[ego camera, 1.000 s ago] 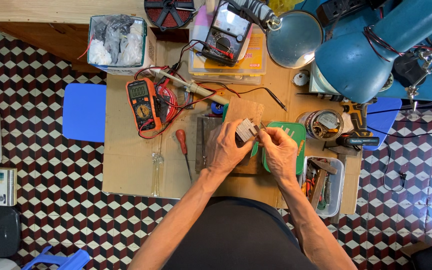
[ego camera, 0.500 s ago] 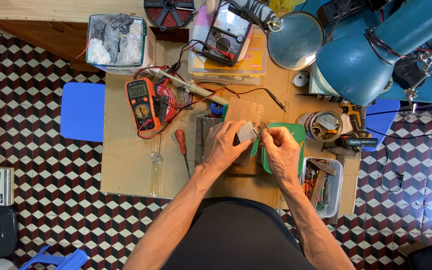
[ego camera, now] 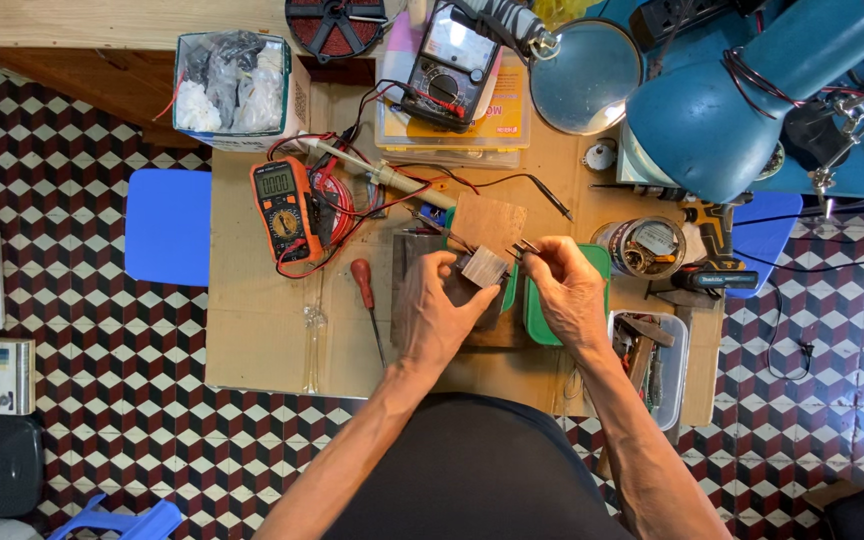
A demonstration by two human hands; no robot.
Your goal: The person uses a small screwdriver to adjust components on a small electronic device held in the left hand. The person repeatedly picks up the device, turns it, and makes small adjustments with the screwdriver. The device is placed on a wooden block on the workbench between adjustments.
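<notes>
— Grey and blocky, that part (ego camera: pixel 483 267); small, ridged, its underside hidden by the left hand (ego camera: pixel 434 312), which is curled round it above the wooden board (ego camera: pixel 489 222).
— And the right hand (ego camera: pixel 569 293)?
— Pinched closed on thin dark probes (ego camera: pixel 523 248) at the part's edge; the tips are too small to make out. Green tray (ego camera: pixel 597 262) lies mostly hidden beneath.

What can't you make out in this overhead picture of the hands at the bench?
Head view:
- Small block: the left hand covers its near side.
- Thin tool in the right hand: too small to identify.
- Green tray: contents hidden by the right hand.
- Blue lamp: cut off by the top edge, hides the bench beneath.
</notes>
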